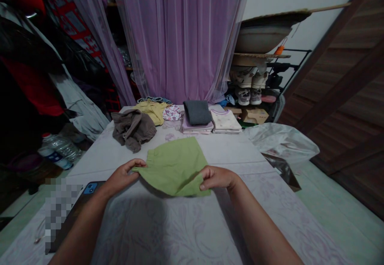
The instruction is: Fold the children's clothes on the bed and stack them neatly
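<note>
Now, your two hands hold green cloth [175, 168], likely shorts, spread over floral sheet [279, 213]. Left hand [121, 176] half-closed, pinching near corner; exact grip hard to tell in dim view. Right hand [217, 178] curled over opposite edge, fingers [205, 181] gripping cloth. Even tension between both hands keeps fabric smooth and creases out. Crumpled brown garment [133, 129] lies beyond, beside folded stacks [198, 119]; phone in blue case [90, 188] sits near left forearm [87, 217].
</note>
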The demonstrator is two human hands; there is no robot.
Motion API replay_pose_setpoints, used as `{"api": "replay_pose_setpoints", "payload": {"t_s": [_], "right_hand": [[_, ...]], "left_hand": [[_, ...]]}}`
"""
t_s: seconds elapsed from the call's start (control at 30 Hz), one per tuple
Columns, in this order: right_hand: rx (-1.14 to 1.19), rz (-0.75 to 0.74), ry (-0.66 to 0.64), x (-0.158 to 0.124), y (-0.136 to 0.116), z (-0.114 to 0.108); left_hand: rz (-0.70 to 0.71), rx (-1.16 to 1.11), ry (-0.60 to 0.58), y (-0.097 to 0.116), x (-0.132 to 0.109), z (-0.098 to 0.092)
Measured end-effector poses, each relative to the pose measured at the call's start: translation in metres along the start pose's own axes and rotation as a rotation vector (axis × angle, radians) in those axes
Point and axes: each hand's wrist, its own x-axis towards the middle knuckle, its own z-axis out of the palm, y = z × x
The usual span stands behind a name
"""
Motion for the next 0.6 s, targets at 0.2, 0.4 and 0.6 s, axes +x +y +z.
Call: {"api": "replay_pose_setpoints", "payload": {"t_s": [0.2,0.4,0.6], "right_hand": [[0.144,-0.021,-0.010,0.001,0.034,0.022],[0.225,-0.049,0.007,-0.009,0.049,0.024],[0.285,-0.086,0.032,-0.013,0.045,0.020]], "left_hand": [[-0.020,-0.108,-0.220,-0.002,-0.017,-0.006],[-0.053,-0.111,-0.392,0.009,-0.020,-0.002],[-0.071,-0.144,-0.438,0.007,-0.015,-0.004]]}}
